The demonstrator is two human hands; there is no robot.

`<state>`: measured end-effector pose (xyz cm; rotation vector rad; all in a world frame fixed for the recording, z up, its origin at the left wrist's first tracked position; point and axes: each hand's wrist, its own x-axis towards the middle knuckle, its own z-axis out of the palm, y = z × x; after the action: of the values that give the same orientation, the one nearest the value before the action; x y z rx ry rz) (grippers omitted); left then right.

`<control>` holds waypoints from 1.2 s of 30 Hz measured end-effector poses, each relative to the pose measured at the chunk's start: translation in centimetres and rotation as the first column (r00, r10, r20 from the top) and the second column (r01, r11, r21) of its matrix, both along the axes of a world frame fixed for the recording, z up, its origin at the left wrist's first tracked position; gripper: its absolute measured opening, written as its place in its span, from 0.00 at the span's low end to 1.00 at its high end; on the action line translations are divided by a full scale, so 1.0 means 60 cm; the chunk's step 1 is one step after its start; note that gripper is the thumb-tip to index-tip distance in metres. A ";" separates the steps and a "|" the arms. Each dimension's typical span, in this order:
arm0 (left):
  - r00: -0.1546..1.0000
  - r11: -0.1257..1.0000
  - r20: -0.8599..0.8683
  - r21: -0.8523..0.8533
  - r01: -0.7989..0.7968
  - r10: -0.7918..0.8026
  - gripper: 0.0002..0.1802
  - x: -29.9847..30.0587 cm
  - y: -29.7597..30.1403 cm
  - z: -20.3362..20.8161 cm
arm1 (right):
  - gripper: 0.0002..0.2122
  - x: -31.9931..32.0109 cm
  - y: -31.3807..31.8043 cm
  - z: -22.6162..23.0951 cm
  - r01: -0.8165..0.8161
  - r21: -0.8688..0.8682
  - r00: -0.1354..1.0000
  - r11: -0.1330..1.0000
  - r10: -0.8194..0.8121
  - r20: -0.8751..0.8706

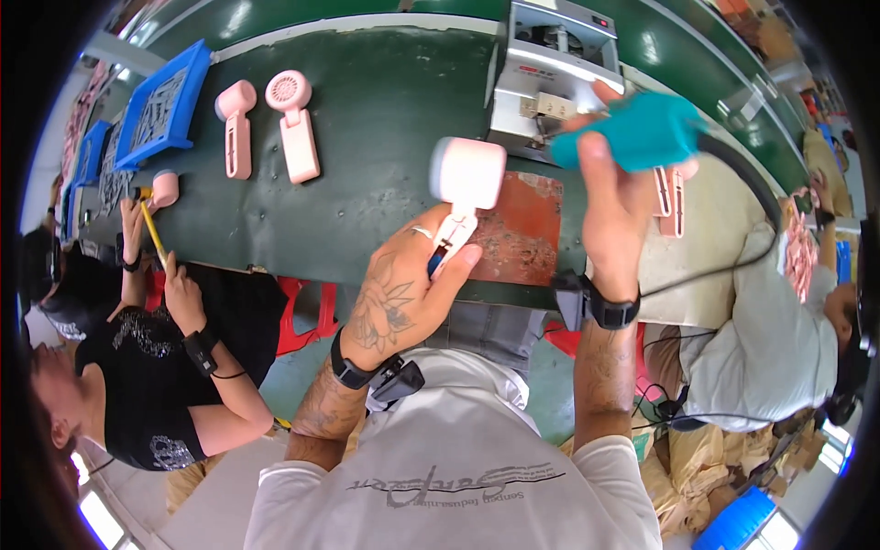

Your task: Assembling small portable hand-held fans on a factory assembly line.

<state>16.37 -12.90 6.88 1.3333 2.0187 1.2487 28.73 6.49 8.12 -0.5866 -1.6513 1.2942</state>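
My left hand [390, 293] grips a pink handheld fan [469, 172] by its handle, head upward, over the green table. The handle's open side shows white and dark inner parts. My right hand [612, 206] is closed round a teal power tool [637, 131] with a thick black cord, blurred by motion. The tool's narrower end points left, apart from the fan and in front of a silver machine [522, 87]. Below the fan lies a worn reddish plate [527, 225].
Two pink fans [296, 128] lie at the far left of the green table [376, 110], near a blue tray [165, 105] of small parts. Other pink fan pieces [674, 206] lie right of my right hand. A co-worker on the left holds a yellow-handled hammer [153, 229]; another person sits right.
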 end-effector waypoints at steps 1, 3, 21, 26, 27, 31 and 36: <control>1.000 1.000 -0.003 -0.003 -0.019 0.019 0.23 -0.001 0.002 -0.001 | 0.24 0.013 -0.006 -0.004 0.037 0.037 0.998 0.999 -0.039 0.053; 0.992 0.998 -0.125 0.058 0.020 -0.013 0.23 -0.004 0.008 -0.008 | 0.26 0.051 -0.012 -0.007 0.093 0.049 0.995 0.994 -0.095 0.041; 0.857 0.915 -0.472 0.219 0.340 -0.206 0.18 0.016 0.115 -0.050 | 0.41 0.154 -0.085 0.021 0.154 -0.097 0.982 0.983 -0.163 -0.091; 0.889 0.888 -0.373 0.264 0.376 -0.265 0.17 0.009 0.122 -0.060 | 0.45 0.103 -0.072 0.051 0.038 -0.080 0.972 0.996 -0.055 -0.227; 0.894 0.877 -0.332 0.270 0.396 -0.302 0.16 0.003 0.124 -0.060 | 0.45 0.089 -0.065 0.058 -0.012 -0.072 0.965 0.997 -0.007 -0.262; 0.860 0.861 -0.333 0.205 0.466 -0.386 0.16 -0.026 0.135 -0.050 | 0.42 0.035 -0.019 0.071 -0.056 -0.147 0.962 0.988 0.014 -0.272; 0.781 0.803 -0.257 0.027 0.595 -0.569 0.19 -0.043 0.157 -0.053 | 0.38 -0.029 0.016 0.089 -0.029 -0.040 0.973 0.999 0.019 -0.229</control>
<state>13.78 -3.49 3.73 2.0432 1.4803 0.9399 27.02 7.48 13.49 -0.4268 -1.4478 1.3646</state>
